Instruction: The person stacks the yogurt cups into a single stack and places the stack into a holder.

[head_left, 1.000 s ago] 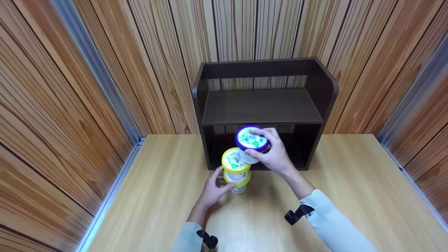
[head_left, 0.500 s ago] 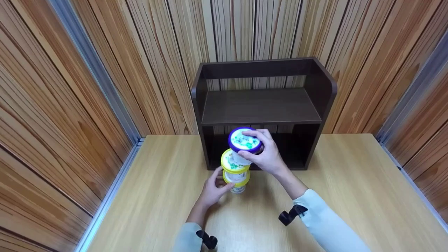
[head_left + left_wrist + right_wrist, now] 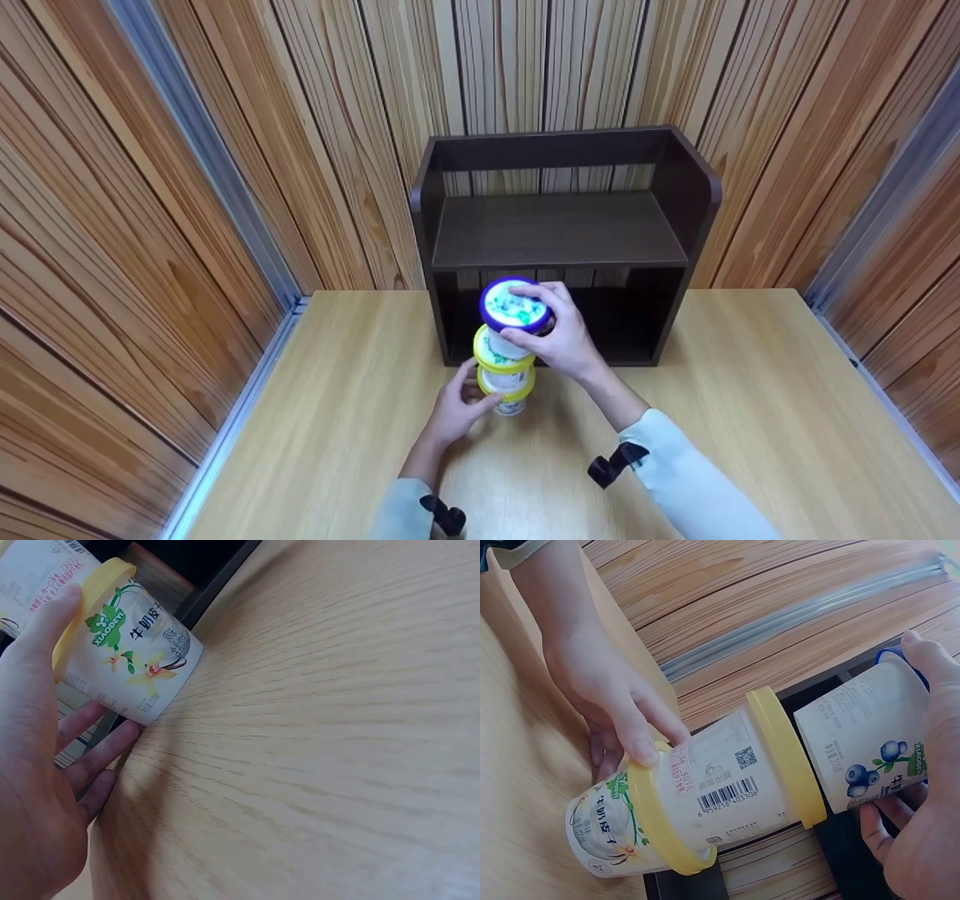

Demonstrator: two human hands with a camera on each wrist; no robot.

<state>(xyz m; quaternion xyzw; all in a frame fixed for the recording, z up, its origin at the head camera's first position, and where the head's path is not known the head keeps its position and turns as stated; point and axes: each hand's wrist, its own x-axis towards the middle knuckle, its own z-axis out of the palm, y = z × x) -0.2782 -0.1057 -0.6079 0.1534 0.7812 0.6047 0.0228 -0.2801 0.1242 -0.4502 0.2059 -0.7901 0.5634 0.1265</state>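
Near frame centre we observe the right hand [image 3: 561, 339] gripping the blueberry cup [image 3: 514, 306]; lower left of it, the left hand [image 3: 453, 409] grips the lower yellow-lidded cup [image 3: 511, 405].

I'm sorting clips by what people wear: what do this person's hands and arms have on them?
The left hand and right hand wear no gloves. Pale bluish sleeves end short of the wrists. Each cuff has a small black fitting by it; no cables show.

Blue-lidded round white tub [image 3: 859, 735]: blueberry print | 6 o'clock: two yellow-lidded round white tubs [image 3: 724, 776], green print | 1 o'clock: dark-brown shelf unit [image 3: 562, 229]
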